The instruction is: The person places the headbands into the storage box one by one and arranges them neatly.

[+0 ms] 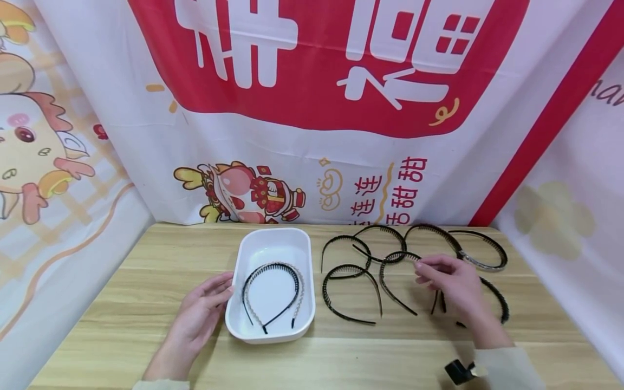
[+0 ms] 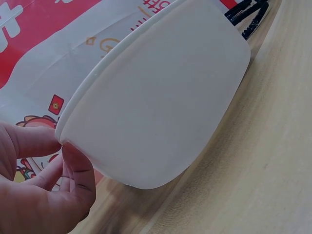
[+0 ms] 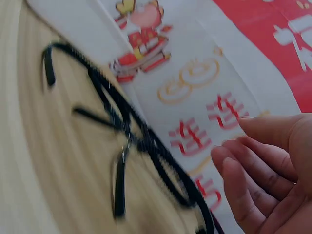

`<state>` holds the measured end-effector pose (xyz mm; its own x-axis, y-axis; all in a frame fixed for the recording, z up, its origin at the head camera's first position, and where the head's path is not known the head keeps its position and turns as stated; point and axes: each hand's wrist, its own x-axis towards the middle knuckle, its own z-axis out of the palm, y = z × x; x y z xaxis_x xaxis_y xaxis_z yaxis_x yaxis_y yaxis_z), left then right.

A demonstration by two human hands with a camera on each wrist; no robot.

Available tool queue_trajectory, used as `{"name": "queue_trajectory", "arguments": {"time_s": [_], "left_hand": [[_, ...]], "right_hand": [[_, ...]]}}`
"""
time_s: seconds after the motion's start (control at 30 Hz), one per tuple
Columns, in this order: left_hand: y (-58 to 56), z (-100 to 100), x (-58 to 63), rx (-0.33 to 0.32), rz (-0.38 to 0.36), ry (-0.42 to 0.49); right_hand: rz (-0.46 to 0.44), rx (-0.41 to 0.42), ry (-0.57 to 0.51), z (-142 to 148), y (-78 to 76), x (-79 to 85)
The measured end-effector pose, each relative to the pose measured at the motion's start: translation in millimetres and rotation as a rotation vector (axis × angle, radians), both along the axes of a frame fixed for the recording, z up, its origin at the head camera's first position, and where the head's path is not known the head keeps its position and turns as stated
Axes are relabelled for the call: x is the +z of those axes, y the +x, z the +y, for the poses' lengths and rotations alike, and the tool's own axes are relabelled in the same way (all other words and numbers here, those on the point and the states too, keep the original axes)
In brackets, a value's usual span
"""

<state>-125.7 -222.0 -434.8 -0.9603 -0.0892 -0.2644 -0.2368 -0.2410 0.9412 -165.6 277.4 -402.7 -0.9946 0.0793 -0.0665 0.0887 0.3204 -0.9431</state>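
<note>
My left hand (image 1: 200, 311) pinches the rim of a white plastic basin (image 2: 161, 97) between thumb and fingers at its left side. Inside the basin lie a black toothed headband (image 1: 244, 290) and a pale beaded headband (image 1: 303, 287). My right hand (image 1: 453, 281) hovers over the headbands on the right of the table, fingers loosely bent. Thumb and fingertips (image 3: 229, 151) are apart, with nothing between them in the right wrist view. Nearest its fingertips is a dark toothed headband (image 1: 382, 276); another dark headband (image 1: 504, 303) is partly hidden behind the hand.
Several more dark headbands lie overlapping on the wooden table (image 1: 356, 363), among them a front-left one (image 1: 325, 295) and a back-right one (image 1: 497, 249). A printed cloth (image 1: 317, 146) hangs along the table's back edge, with more cloth at both sides.
</note>
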Motion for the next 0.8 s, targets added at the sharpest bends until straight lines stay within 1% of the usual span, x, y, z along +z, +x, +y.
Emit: {"name": "queue_trajectory", "arguments": {"time_s": [0.17,0.27,0.43,0.57,0.67,0.8], "left_hand": [[0.1,0,-0.6,-0.001,0.000,-0.008],[0.3,0,-0.8,0.003,0.001,-0.004],[1.8,1,-0.2,0.008,-0.010,-0.013],[1.1,2,0.9,-0.003,-0.010,-0.019],[0.7,2,1.2,-0.004,-0.007,-0.022],[1.4,2,0.5,0.010,-0.005,-0.020]], "right_hand": [[0.013,-0.065,-0.009,34,9.6,-11.6],[0.027,-0.095,-0.046,54,15.0,-18.3],[0.006,-0.131,-0.064,84,26.0,-23.3],[-0.035,-0.180,0.013,106,33.3,-24.2],[-0.071,-0.197,0.069,120,36.8,-26.4],[-0.118,-0.195,0.079,132,39.0,-29.1]]}}
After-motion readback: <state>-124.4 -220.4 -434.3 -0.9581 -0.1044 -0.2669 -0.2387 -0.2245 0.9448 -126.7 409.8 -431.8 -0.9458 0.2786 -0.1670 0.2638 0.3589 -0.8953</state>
